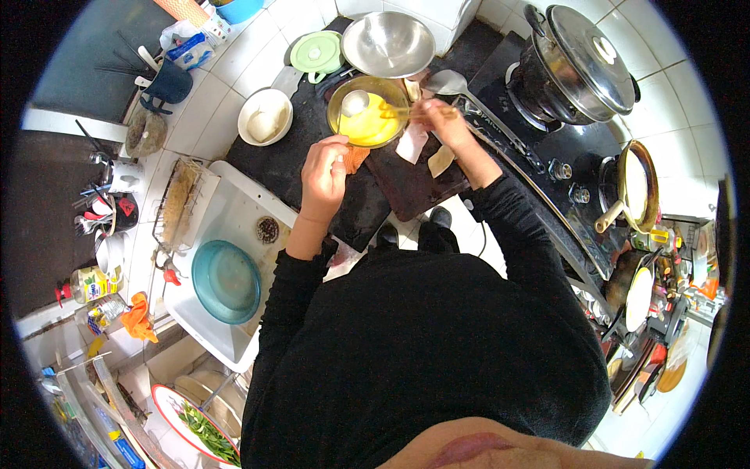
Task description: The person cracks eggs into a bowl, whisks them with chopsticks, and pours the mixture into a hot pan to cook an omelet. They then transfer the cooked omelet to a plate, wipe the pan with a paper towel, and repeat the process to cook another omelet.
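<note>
A black top (pixel 437 336) fills the lower middle of the frame. At upper centre, a mixing bowl (pixel 334 119) of yellow beaten egg (pixel 366 130) stands on the dark counter (pixel 312 121), close below a steel basin (pixel 388 47). The left hand (pixel 323 176) bunches its fingers at the bowl's near rim; how tightly, or on what, I cannot tell. The right hand (pixel 439 121) closes around chopsticks (pixel 401 113) dipping into the egg. Bare counter separates the bowl from the sink edge (pixel 258 186); rightward, the stove edge (pixel 519 168) leaves less room.

Beyond my fingers (pixel 337 147) I see a stainless-steel basin (pixel 388 44). To their right, a lidded metal pot (pixel 586 82) sits on the black gas stove (pixel 558 142), near a frying pan (pixel 626 191). Left of them, a teal plastic basin (pixel 226 283) sits in the white sink (pixel 234 193).
</note>
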`<state>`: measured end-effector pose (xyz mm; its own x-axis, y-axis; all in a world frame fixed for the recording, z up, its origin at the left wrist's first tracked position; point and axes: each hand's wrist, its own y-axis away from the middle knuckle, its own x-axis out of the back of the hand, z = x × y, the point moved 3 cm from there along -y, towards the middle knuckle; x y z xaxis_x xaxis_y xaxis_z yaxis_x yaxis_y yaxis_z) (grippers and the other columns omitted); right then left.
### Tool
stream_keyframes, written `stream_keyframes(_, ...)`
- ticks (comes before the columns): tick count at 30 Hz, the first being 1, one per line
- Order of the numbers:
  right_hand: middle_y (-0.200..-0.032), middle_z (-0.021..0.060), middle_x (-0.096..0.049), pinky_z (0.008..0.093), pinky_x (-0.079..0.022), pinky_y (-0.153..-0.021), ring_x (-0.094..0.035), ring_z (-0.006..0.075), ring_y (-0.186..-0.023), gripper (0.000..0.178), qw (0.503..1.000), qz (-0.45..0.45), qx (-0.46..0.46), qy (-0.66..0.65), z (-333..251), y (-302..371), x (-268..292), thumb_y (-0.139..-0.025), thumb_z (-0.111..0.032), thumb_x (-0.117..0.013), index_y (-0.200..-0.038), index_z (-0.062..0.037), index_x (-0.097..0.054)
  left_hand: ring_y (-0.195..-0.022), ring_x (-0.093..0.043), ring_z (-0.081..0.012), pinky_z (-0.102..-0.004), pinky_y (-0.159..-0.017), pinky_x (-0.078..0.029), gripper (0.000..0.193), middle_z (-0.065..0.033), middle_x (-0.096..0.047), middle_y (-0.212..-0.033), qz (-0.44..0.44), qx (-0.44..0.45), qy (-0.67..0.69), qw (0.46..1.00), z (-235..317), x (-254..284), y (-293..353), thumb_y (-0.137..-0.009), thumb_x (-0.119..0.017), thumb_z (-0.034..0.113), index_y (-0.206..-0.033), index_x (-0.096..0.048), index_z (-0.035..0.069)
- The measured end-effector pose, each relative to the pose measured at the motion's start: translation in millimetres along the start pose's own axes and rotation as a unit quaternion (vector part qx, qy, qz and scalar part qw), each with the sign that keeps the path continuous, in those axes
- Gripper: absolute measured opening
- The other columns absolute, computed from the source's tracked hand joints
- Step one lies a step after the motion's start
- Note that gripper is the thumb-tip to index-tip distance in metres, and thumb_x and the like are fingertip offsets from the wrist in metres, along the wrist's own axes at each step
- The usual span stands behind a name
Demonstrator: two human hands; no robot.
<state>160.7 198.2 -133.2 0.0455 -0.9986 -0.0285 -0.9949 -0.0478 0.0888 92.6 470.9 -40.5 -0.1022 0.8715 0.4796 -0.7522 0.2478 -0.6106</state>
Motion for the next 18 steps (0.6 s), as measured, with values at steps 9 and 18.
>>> stream_keyframes(9,-0.098,0.011,-0.069,0.0296,-0.054,-0.071,-0.068,0.0181,-0.089,0.039,0.989,-0.147,-0.027,0.003,4,-3,-8,-0.099,-0.036,-0.047,-0.111,-0.0017,-0.061,-0.093,-0.06,-0.0281,-0.034,-0.081,-0.049,0.01,-0.0166,-0.062,-0.106,0.005,0.011,0.009,1.0,-2,0,4,-0.086,-0.048,-0.002,-0.093,-0.055,0.0)
stream_keyframes(18,-0.093,0.0081,-0.069,0.0268,-0.055,-0.067,-0.068,0.016,-0.081,0.034,0.987,-0.149,-0.039,-0.051,5,-3,-3,-0.1,-0.031,-0.046,-0.111,-0.003,-0.061,-0.092,-0.059,-0.0344,-0.04,-0.084,-0.048,0.012,-0.0176,-0.063,-0.103,0.013,0.01,0.019,1.0,-4,-2,6,-0.083,-0.049,-0.001,-0.093,-0.056,0.0)
